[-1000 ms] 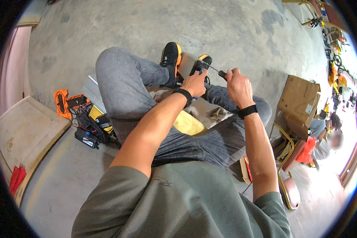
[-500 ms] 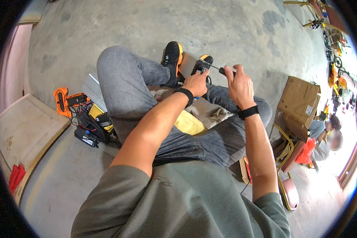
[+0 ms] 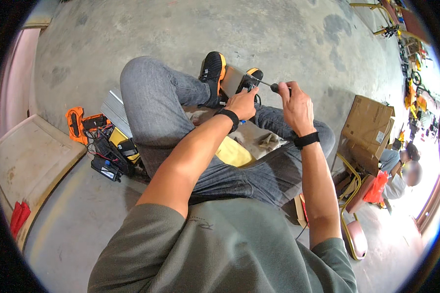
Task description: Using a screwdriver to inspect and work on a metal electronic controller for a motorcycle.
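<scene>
My right hand grips the dark handle of a screwdriver, thumb and fingers closed round it. The thin shaft slants up and left, its tip near the far end of a silver metal box between my shoes. My left hand is closed at the near side of this box, by a small dark part. What its fingers hold is mostly hidden by the hand. A dark cable loop shows just right of those fingers. A yellow cloth lies between my legs.
To my left are an orange-and-black tool case, a ribbed metal piece, and a black device with wires. A cardboard box and a yellow-framed chair stand to the right. Another person sits beyond them.
My right hand's fingers have curled closer round the screwdriver handle, and the hand has turned slightly. My left hand stays in nearly the same place.
</scene>
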Demonstrator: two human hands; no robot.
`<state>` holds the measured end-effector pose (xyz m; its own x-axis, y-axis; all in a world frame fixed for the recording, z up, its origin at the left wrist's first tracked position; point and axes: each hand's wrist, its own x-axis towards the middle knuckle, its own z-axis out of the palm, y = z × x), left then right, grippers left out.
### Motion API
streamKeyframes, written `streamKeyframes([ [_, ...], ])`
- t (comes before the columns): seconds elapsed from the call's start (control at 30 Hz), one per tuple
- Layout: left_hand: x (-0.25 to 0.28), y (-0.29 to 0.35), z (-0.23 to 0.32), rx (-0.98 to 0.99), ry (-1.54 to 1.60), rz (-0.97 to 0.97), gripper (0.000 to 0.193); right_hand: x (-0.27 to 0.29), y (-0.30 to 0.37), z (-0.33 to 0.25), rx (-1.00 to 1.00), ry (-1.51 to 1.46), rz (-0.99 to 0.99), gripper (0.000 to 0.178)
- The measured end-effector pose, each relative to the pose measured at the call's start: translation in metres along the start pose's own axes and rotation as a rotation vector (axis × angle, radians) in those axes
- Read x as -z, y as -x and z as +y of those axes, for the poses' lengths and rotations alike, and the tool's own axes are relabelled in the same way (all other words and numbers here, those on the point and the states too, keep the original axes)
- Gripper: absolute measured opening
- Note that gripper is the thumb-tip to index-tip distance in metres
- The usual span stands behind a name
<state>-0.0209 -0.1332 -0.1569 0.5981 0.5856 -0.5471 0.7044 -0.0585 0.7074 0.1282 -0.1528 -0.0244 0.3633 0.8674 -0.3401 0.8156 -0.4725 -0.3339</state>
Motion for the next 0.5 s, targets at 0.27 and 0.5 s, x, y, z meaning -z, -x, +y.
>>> streamKeyframes([
  [0.27,0.004,0.001,0.007,0.034,-0.006,-0.042,0.07,-0.007,0.0,0.016,0.387,0.014,0.189,0.017],
  [0.5,-0.005,-0.001,-0.004,-0.008,0.007,0.018,0.07,-0.003,-0.001,0.009,0.021,0.015,0.003,0.021],
])
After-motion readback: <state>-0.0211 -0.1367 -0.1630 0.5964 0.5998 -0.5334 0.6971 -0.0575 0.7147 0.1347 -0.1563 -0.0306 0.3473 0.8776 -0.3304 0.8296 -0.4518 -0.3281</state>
